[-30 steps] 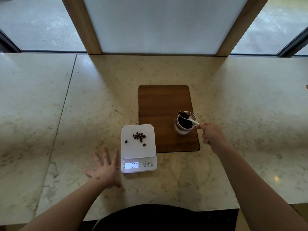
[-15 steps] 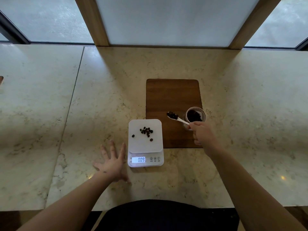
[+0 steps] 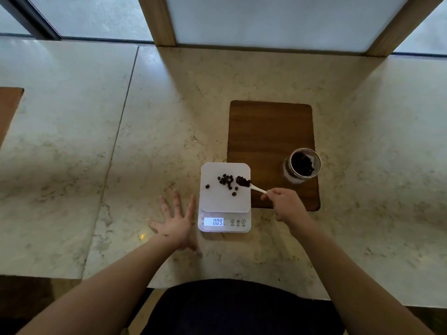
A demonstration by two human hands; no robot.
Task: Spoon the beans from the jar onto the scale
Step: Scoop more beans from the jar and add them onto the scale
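Note:
A white digital scale (image 3: 219, 201) sits on the marble counter with several dark beans (image 3: 226, 182) scattered on its platform; its lit display reads 009. My right hand (image 3: 284, 206) pinches the handle of a small white spoon (image 3: 256, 188), whose bowl, heaped with beans, hovers over the platform's right edge. The open glass jar (image 3: 302, 165), holding dark beans, stands on the right side of a dark wooden board (image 3: 266, 131). Flat on the counter just left of the scale rests my left hand (image 3: 175, 220), fingers spread, holding nothing.
The marble counter (image 3: 169, 117) has a seam running down its left part. Wooden window posts (image 3: 157, 20) rise behind it. Another brown board's edge (image 3: 8, 107) shows at far left. The counter's front edge is near my body.
My right hand carried the loaded spoon out of the jar and leftward across the board to the scale's platform. The left hand stayed flat beside the scale.

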